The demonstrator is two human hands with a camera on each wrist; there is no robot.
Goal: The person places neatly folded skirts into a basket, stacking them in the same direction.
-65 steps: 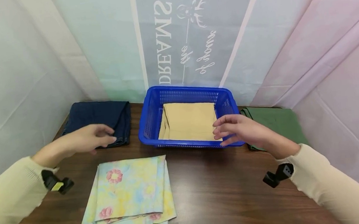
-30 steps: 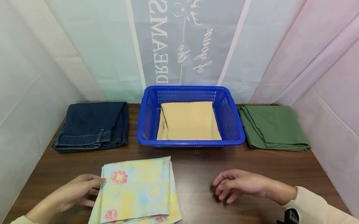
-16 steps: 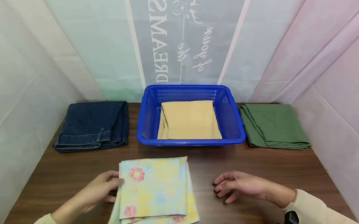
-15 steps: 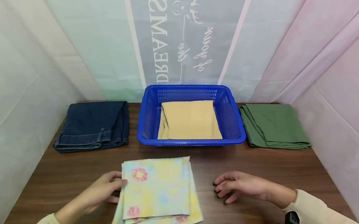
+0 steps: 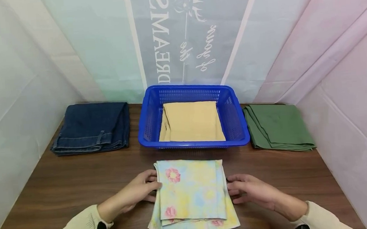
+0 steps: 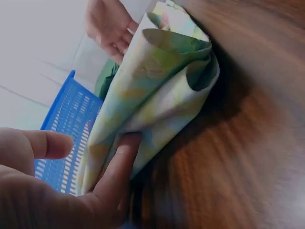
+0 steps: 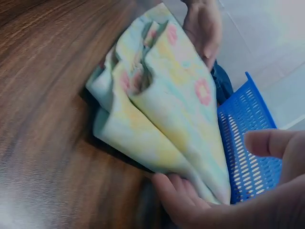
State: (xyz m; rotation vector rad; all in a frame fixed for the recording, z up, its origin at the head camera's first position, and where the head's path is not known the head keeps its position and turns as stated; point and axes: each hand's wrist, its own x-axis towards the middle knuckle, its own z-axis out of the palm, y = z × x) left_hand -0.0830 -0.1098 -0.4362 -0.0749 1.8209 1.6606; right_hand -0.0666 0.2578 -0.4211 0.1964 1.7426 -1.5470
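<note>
A folded floral cloth (image 5: 193, 193) lies on the wooden table (image 5: 63, 188) in front of a blue basket (image 5: 192, 145). My left hand (image 5: 147, 189) is at the cloth's left edge. In the left wrist view its straight fingers (image 6: 119, 162) lie under the edge of the cloth (image 6: 157, 86), with the thumb held apart above. My right hand (image 5: 238, 191) is at the cloth's right edge. In the right wrist view its fingers (image 7: 181, 200) reach under the cloth (image 7: 167, 95), and the thumb is lifted clear.
A folded beige cloth (image 5: 190, 121) lies inside the basket. Folded dark jeans (image 5: 90, 127) sit at the back left, and a folded green cloth (image 5: 276, 127) at the back right. Pale sheets hang as walls on three sides of the table.
The floral cloth has slid to the right, pushed by my left hand, to a spot in front of the basket. My right hand has come in to meet its right edge.
</note>
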